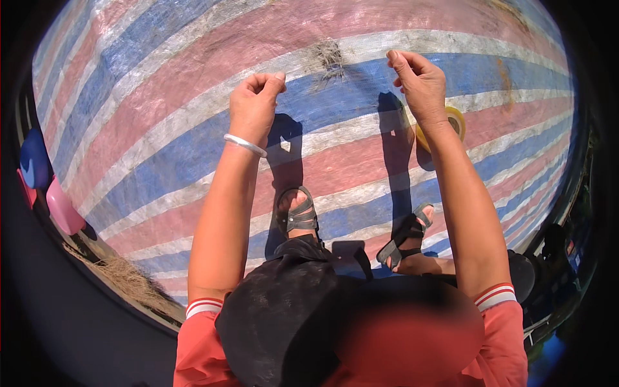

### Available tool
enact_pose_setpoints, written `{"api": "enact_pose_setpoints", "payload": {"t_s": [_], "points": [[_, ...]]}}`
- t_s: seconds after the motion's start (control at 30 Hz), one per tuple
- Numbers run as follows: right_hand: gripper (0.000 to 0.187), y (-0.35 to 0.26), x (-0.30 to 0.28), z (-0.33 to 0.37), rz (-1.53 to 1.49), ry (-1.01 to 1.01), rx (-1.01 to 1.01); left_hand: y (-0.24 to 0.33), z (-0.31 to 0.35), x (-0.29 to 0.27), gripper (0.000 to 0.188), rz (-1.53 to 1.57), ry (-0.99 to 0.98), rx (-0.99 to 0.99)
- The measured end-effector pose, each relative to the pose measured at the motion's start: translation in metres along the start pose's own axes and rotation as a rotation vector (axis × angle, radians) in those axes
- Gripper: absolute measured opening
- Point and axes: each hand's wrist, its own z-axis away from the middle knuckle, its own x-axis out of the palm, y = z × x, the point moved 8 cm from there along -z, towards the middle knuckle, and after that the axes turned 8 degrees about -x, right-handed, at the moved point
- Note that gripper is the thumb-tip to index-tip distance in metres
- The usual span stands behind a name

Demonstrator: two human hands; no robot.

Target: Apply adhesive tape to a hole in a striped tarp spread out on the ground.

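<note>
Above a striped red, white and blue tarp (193, 97), both my arms reach forward, hands apart. My left hand (253, 106), with a pale bangle (245, 144) on its wrist, is closed, its thumb pressed against curled fingers. Further right, my right hand (422, 87) is also closed, its thumb and fingers bent together. Whether either one pinches something thin, I cannot make out. Between and slightly beyond them lies a small greyish clump of dry fibres (327, 57) on the tarp. A yellow ring (458, 119), perhaps a tape roll, is partly hidden behind my right wrist.
My sandalled feet (299, 209) stand on the tarp, below the dark shadows of my arms. A pink plastic thing (63, 208) and a blue rounded one (34, 158) stand at the left edge. Dry straw (132, 277) lies at the lower left.
</note>
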Motion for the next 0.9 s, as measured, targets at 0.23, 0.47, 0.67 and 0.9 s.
{"api": "enact_pose_setpoints", "payload": {"t_s": [0.23,0.47,0.67,0.9], "points": [[0.031,0.029,0.010,-0.020,0.255,-0.004,-0.087,0.000,-0.032,-0.003,0.028,-0.288,0.307,0.149],[0.028,0.034,0.015,-0.022,0.374,0.017,-0.165,0.005,-0.026,0.005,0.028,-0.565,0.478,0.107],[0.025,0.025,0.029,-0.025,0.585,-0.011,-0.282,0.012,-0.022,0.014,0.024,-0.764,0.562,0.166],[0.040,0.024,0.026,-0.032,0.764,0.063,-0.335,0.024,-0.019,0.031,0.033,-1.162,0.576,0.436]]}}
